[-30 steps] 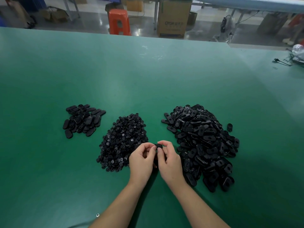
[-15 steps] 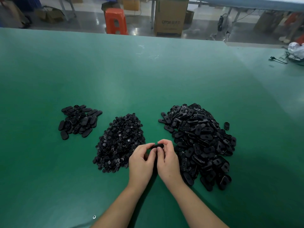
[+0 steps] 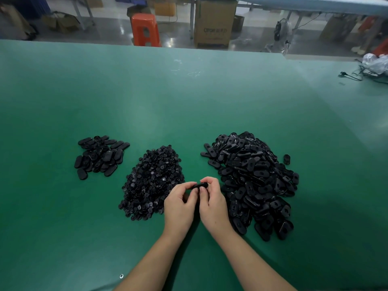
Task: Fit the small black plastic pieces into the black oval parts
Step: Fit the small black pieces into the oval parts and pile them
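Note:
My left hand and my right hand meet above the green table, and together they pinch one black oval part between fingertips and thumbs. A heap of small black plastic pieces lies just left of my hands. A larger heap of black oval parts lies to the right. A small group of oval parts sits further left. Whether a small piece is in the held part is hidden by my fingers.
One stray oval part lies right of the big heap. A small screw sits near the front edge. Cables and a white bag lie at the far right. Beyond the table stand an orange stool and a cardboard box.
The oval part shows more between my fingertips than a second ago. Both hands stay together at the same spot between the heaps.

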The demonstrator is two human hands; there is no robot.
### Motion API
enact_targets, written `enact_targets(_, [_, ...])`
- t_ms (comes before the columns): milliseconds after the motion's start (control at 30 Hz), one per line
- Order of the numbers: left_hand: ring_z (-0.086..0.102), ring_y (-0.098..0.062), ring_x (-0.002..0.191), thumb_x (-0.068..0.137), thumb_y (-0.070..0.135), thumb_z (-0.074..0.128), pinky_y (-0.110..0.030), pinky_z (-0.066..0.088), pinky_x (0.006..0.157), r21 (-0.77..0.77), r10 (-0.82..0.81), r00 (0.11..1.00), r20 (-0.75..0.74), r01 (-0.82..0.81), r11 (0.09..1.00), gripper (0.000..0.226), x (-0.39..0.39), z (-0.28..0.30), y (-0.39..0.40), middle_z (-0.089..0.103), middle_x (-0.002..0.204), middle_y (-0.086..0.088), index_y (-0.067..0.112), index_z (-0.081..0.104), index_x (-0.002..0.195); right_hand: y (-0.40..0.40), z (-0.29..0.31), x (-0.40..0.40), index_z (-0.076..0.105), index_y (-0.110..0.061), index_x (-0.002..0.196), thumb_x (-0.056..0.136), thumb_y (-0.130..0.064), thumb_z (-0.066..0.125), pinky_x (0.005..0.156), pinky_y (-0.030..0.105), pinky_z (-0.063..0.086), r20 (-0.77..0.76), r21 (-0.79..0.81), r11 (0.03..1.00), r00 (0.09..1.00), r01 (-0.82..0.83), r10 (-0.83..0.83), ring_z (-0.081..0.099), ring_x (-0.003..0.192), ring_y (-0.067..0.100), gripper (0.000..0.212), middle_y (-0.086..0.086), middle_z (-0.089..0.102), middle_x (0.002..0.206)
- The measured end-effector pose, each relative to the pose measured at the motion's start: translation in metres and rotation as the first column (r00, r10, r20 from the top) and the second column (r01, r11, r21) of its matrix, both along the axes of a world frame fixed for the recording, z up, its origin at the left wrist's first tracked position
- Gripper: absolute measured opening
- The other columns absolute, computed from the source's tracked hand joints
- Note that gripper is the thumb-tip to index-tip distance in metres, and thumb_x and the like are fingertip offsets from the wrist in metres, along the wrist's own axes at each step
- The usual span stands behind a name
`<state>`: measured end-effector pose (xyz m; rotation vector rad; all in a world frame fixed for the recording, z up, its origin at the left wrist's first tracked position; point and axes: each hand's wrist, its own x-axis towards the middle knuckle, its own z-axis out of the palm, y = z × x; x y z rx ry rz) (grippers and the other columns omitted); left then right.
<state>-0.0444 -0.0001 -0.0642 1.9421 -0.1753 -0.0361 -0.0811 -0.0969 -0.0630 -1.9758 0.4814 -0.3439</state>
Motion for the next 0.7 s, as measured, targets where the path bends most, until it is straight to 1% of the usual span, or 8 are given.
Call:
enact_targets(200, [0.064,0.005,0.089,0.094,0.018,0.069,-0.007,0.046,0.077,-0.002,-0.006,0.998,-0.067,0.006,1.000,0.021,0.0012,-0.0011,-0.0009,0.072,0.099,0.018,0.024,0.076,0.114,-0.0005,-0.0009,0.0004,0.047,-0.034,0.108,0.103,-0.013,0.049,0.076,0.035,0.053,-0.011,0.007,1.000,1.000,0.004,-0.004,0.064,0.083,0.008,0.022,-0.006,0.067,0.090])
enact_targets(267, [0.066,0.006,0.091,0.095,0.020,0.067,-0.012,0.051,0.081,-0.001,-0.031,0.996,-0.087,0.031,1.000,0.021,0.0019,-0.0004,-0.0005,0.074,0.099,0.018,0.024,0.076,0.113,-0.0009,-0.0009,0.0006,0.045,-0.040,0.105,0.103,-0.013,0.049,0.077,0.033,0.053,-0.015,0.002,1.000,1.000,0.011,-0.011,0.064,0.084,0.007,0.027,-0.008,0.067,0.090])
enact_targets(333, [0.067,0.005,0.089,0.096,0.021,0.066,-0.019,0.054,0.081,0.013,-0.055,0.995,-0.086,0.057,0.998,0.019,0.0026,0.0009,0.0006,0.075,0.096,0.017,0.025,0.077,0.110,-0.0010,-0.0017,0.0010,0.045,-0.042,0.105,0.103,-0.014,0.050,0.079,0.034,0.053,-0.016,0.001,1.000,1.000,0.011,-0.011,0.065,0.085,0.007,0.029,-0.008,0.067,0.091])
enact_targets(467, [0.068,0.001,0.090,0.096,0.023,0.066,-0.026,0.056,0.084,0.029,-0.042,0.995,-0.090,0.045,0.999,0.019,0.0040,0.0013,0.0008,0.075,0.097,0.013,0.022,0.077,0.111,-0.0006,-0.0027,0.0017,0.052,-0.036,0.116,0.103,-0.015,0.052,0.085,0.041,0.054,-0.011,0.034,0.999,1.000,-0.005,0.006,0.067,0.092,0.014,0.024,-0.005,0.070,0.099])
enact_targets(533, [0.068,-0.001,0.092,0.096,0.024,0.067,-0.027,0.056,0.086,0.038,-0.027,0.995,-0.093,0.030,0.999,0.020,0.0045,0.0006,-0.0001,0.076,0.100,0.011,0.021,0.077,0.113,-0.0007,-0.0028,0.0024,0.057,-0.031,0.127,0.103,-0.015,0.051,0.090,0.038,0.054,-0.012,0.030,1.000,1.000,0.001,-0.001,0.067,0.099,0.016,0.029,-0.002,0.071,0.110])
enact_targets(600, [0.068,0.002,0.091,0.095,0.023,0.067,-0.021,0.054,0.083,0.024,-0.013,0.996,-0.087,0.015,1.000,0.019,0.0033,-0.0002,-0.0009,0.075,0.099,0.013,0.021,0.078,0.112,-0.0015,-0.0026,0.0023,0.059,-0.027,0.132,0.103,-0.015,0.052,0.090,0.033,0.053,-0.013,0.010,1.000,1.000,0.008,-0.008,0.067,0.100,0.015,0.032,-0.001,0.072,0.113])
enact_targets(667, [0.066,0.006,0.090,0.095,0.022,0.068,-0.011,0.049,0.077,0.008,0.000,0.997,-0.079,0.001,1.000,0.018,0.0022,-0.0004,-0.0016,0.074,0.096,0.016,0.023,0.078,0.110,-0.0024,-0.0025,0.0020,0.060,-0.027,0.130,0.104,-0.015,0.052,0.085,0.032,0.054,-0.008,0.018,1.000,1.000,0.004,-0.003,0.067,0.094,0.014,0.030,-0.002,0.072,0.107])
enact_targets(700, [0.065,0.008,0.090,0.095,0.021,0.068,-0.008,0.047,0.075,0.004,0.004,0.997,-0.074,-0.004,1.000,0.018,0.0019,-0.0006,-0.0017,0.074,0.095,0.018,0.024,0.078,0.110,-0.0025,-0.0026,0.0017,0.061,-0.027,0.127,0.104,-0.015,0.052,0.082,0.031,0.054,-0.004,0.026,1.000,1.000,0.000,0.000,0.066,0.090,0.013,0.028,-0.004,0.072,0.103])
